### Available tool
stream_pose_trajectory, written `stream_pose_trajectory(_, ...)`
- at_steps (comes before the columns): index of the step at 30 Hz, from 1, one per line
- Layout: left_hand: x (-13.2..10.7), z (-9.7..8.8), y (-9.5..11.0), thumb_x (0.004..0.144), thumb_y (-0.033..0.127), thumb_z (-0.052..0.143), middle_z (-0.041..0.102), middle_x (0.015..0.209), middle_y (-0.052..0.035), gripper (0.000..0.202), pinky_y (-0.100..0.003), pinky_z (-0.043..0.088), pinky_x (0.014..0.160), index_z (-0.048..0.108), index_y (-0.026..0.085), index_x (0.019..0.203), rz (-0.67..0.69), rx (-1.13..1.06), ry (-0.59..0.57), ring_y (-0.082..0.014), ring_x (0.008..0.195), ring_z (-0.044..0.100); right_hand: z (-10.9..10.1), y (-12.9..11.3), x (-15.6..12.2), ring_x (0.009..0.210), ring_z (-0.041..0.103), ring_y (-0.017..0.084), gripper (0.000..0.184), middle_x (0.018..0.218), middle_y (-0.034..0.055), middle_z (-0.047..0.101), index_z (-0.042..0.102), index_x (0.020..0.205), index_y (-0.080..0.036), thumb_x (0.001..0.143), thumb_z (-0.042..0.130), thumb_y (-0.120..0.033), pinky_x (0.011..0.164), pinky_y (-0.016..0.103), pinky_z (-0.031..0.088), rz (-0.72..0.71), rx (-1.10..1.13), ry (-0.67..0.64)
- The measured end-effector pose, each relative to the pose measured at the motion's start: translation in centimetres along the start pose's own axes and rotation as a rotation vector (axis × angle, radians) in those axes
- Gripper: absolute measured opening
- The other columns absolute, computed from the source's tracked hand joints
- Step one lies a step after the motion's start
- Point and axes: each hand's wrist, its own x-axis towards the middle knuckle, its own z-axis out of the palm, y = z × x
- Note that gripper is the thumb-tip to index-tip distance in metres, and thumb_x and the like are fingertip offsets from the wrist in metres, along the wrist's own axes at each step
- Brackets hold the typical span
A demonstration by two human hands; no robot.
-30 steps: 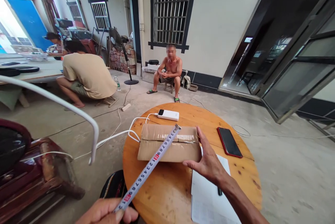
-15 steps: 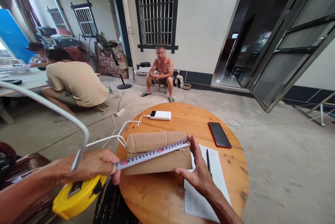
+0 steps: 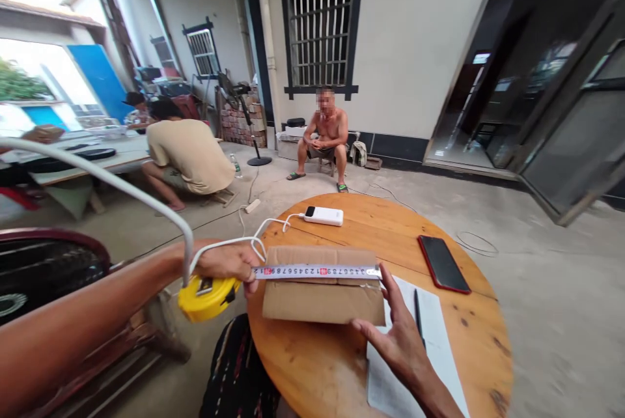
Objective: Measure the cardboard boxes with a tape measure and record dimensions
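A flat cardboard box (image 3: 322,297) lies on a round wooden table (image 3: 469,346). A white tape blade (image 3: 317,271) runs straight along the box's top from left to right. My left hand (image 3: 227,263) is closed on the yellow tape measure case (image 3: 205,297) just off the table's left edge, thumb pinching the blade at the box's left end. My right hand (image 3: 398,333) rests against the box's right end, its forefinger holding the blade's hook at the corner and its thumb on the box's front edge.
On the table lie a white power bank (image 3: 325,215) with a white cable (image 3: 244,242), a red-edged phone (image 3: 443,264), and a sheet of paper (image 3: 439,346) with a pen (image 3: 418,314). One person crouches at the left, another sits by the wall. A dark red chair stands at my left.
The tape blade has levelled out along the box's top. My left hand has drawn the yellow case up to the box's left end. The view has swung slightly.
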Motion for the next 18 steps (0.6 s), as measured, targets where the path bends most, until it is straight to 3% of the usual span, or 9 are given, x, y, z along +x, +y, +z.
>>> stream_pose_trajectory(4,0.6,-1.0,-0.9,0.088,0.032,0.054,0.064,0.079,0.0032,0.029,-0.025,0.05,0.061,0.066,0.007,0.08,-0.008,0.017,-0.026,-0.0154,0.068,0.062,0.1,0.3,0.0,0.13,0.04,0.031,0.082,0.149,0.0106,0.032,0.015,0.147,-0.025,0.081,0.062,-0.039,0.103,0.048,0.04,0.007,-0.039,0.008)
stream_pose_trajectory(6,0.8,-1.2,-1.0,0.088,0.037,0.054,0.064,0.09,0.0016,0.031,-0.03,0.053,0.065,0.065,0.009,0.087,0.001,-0.001,-0.046,-0.0196,0.077,0.064,0.0,0.4,-0.1,0.13,0.04,0.031,0.082,0.149,0.0101,0.032,0.015,0.147,-0.026,0.081,0.061,-0.04,0.102,0.049,0.041,0.022,-0.057,0.005)
stream_pose_trajectory(8,0.8,-1.3,-0.8,0.088,0.034,0.055,0.065,0.084,0.0027,0.029,-0.028,0.052,0.064,0.066,0.008,0.081,0.012,-0.039,-0.054,-0.0178,0.073,0.064,0.0,0.4,-0.2,0.13,0.041,0.031,0.081,0.149,0.0102,0.032,0.014,0.147,-0.026,0.082,0.061,-0.041,0.101,0.049,0.043,0.037,-0.076,-0.009)
stream_pose_trajectory(12,-0.1,-1.2,0.0,0.083,0.012,0.048,0.066,0.058,0.0035,0.028,-0.016,0.042,0.059,0.067,0.002,0.065,0.01,-0.169,-0.079,-0.0102,0.06,0.061,0.1,0.4,-0.3,0.129,0.041,0.032,0.08,0.148,0.0104,0.034,0.014,0.147,-0.027,0.082,0.059,-0.04,0.099,0.05,0.044,0.028,-0.102,-0.006)
stream_pose_trajectory(18,-2.1,-0.1,0.0,0.076,0.01,0.046,0.074,0.065,-0.0058,0.026,-0.012,0.031,0.046,0.069,-0.003,0.076,-0.074,-0.422,-0.042,-0.0074,0.043,0.056,-0.1,0.0,0.5,0.132,0.037,0.032,0.081,0.149,0.0121,0.031,0.012,0.147,-0.027,0.083,0.059,-0.039,0.1,0.051,0.043,0.042,-0.12,-0.007)
